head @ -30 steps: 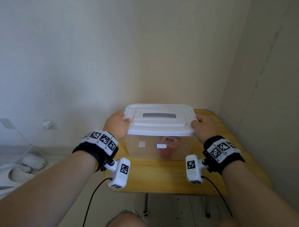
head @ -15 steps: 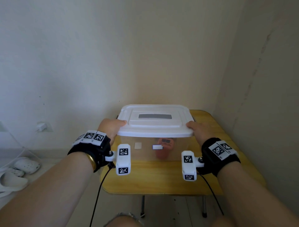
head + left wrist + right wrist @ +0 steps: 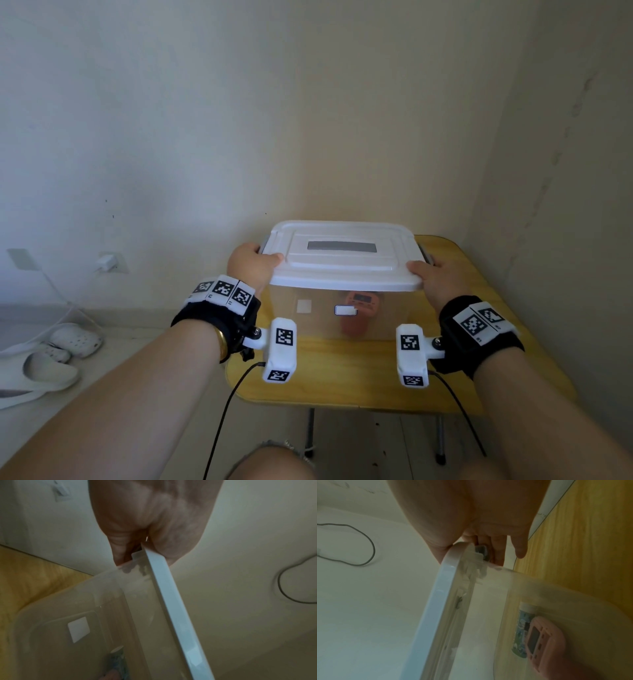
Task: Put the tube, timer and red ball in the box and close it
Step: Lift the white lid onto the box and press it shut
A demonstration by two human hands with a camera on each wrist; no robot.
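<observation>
The clear plastic box sits on the yellow wooden bench with its white lid on top. The pink timer and printed tube show inside; the red ball, I can't tell. The left hand and right hand each grip a lid end, thumbs on top. Latching probably remains.

Head view looks forward and down from well back at the lidded box; both wrist views sit close under its lid edges, left and right.
</observation>
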